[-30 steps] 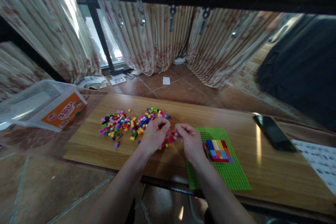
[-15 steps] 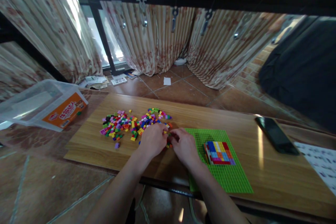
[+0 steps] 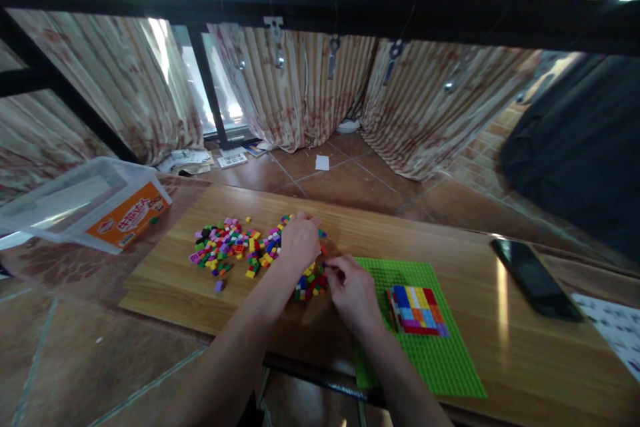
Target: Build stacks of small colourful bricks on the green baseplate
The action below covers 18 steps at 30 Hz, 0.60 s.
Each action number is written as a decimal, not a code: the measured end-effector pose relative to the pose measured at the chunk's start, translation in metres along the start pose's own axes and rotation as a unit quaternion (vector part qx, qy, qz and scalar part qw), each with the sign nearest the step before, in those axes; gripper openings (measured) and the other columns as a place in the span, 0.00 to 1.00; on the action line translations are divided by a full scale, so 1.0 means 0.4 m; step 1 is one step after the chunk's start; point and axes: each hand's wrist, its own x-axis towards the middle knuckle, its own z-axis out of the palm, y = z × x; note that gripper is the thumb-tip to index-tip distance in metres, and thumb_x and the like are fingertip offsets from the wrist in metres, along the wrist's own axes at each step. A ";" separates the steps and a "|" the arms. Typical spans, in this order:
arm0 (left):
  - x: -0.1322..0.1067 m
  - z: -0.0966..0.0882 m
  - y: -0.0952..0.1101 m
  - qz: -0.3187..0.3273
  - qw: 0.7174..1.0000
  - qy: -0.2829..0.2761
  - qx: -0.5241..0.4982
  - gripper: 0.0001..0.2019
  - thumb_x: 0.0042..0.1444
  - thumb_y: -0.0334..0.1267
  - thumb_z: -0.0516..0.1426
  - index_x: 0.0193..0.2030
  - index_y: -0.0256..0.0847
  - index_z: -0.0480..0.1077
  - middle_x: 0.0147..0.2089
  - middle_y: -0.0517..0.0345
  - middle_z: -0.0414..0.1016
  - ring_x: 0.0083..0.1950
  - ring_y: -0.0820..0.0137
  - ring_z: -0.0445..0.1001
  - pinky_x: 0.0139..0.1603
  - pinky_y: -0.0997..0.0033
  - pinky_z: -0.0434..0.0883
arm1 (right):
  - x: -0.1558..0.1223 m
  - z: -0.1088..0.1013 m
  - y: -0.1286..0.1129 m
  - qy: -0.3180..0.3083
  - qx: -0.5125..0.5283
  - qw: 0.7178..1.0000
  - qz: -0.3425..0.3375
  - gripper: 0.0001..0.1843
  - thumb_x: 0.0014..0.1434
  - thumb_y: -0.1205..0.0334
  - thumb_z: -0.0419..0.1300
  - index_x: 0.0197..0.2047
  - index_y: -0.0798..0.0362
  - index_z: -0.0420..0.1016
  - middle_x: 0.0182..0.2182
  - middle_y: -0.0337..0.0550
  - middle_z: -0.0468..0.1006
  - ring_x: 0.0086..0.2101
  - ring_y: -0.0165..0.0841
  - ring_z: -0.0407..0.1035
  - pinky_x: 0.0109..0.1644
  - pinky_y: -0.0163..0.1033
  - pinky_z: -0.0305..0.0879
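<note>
Loose toy building bricks (image 3: 223,243) in many colours lie spread across the wooden table. My left hand (image 3: 301,240) reaches over the right part of this pile, back of the hand up, its fingertips mostly hidden. Just to the right, my right hand (image 3: 353,283) has thumb and forefinger pinched at the pile's edge, with a small dark toy brick (image 3: 326,266) at the tips. Beyond that hand, a green baseplate (image 3: 425,370) carries a low block of joined bricks (image 3: 419,310) with a blue, yellow, white, red and orange top.
A clear plastic box (image 3: 125,213) with an orange label stands at the left. At the right of the table (image 3: 470,267) lie a dark phone (image 3: 535,278) and a printed sheet (image 3: 613,327). Curtains hang behind a black bar (image 3: 320,10).
My left hand has moved away from me, to the far side of the pile, uncovering bricks near the front. My right hand stays close to the pile's right edge. The view has tilted up slightly.
</note>
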 end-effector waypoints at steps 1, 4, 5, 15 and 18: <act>0.008 0.006 -0.001 0.010 1.000 -0.009 0.011 0.12 0.57 0.31 0.52 0.44 0.40 0.75 0.44 0.49 0.72 0.46 0.63 0.72 0.48 0.67 0.69 | 0.000 -0.002 0.001 0.003 0.001 1.000 -0.003 0.09 0.59 0.68 0.55 0.37 0.52 0.77 0.33 0.43 0.77 0.33 0.33 0.71 0.38 0.36 0.62; 0.023 0.016 -0.007 0.025 0.999 -0.027 0.030 0.11 0.56 0.30 0.52 0.41 0.40 0.75 0.44 0.49 0.71 0.46 0.63 0.72 0.46 0.67 0.69 | 0.001 -0.008 0.001 0.009 0.004 1.000 -0.007 0.10 0.60 0.68 0.54 0.37 0.52 0.77 0.34 0.43 0.77 0.34 0.33 0.71 0.39 0.36 0.62; 0.025 0.015 -0.008 0.024 0.999 -0.032 0.032 0.11 0.56 0.29 0.52 0.40 0.39 0.75 0.45 0.49 0.71 0.46 0.63 0.73 0.46 0.67 0.69 | 0.003 -0.009 0.001 0.010 0.005 1.000 -0.006 0.10 0.60 0.68 0.54 0.37 0.52 0.77 0.34 0.43 0.77 0.34 0.33 0.71 0.40 0.36 0.62; -0.068 -0.083 0.012 0.057 0.983 -0.043 -0.171 0.08 0.55 0.28 0.53 0.41 0.38 0.70 0.41 0.52 0.73 0.43 0.66 0.73 0.45 0.68 0.68 | 0.025 -0.009 -0.014 0.054 0.233 0.963 0.127 0.21 0.63 0.48 0.48 0.34 0.54 0.73 0.25 0.41 0.75 0.26 0.32 0.69 0.31 0.35 0.61; -0.123 -0.086 0.022 0.044 0.965 -0.074 -0.247 0.08 0.54 0.26 0.52 0.38 0.38 0.70 0.37 0.55 0.75 0.39 0.68 0.73 0.42 0.69 0.68 | 0.018 -0.012 -0.022 0.032 0.236 0.963 0.126 0.24 0.63 0.44 0.47 0.31 0.54 0.73 0.22 0.39 0.73 0.25 0.31 0.66 0.29 0.34 0.58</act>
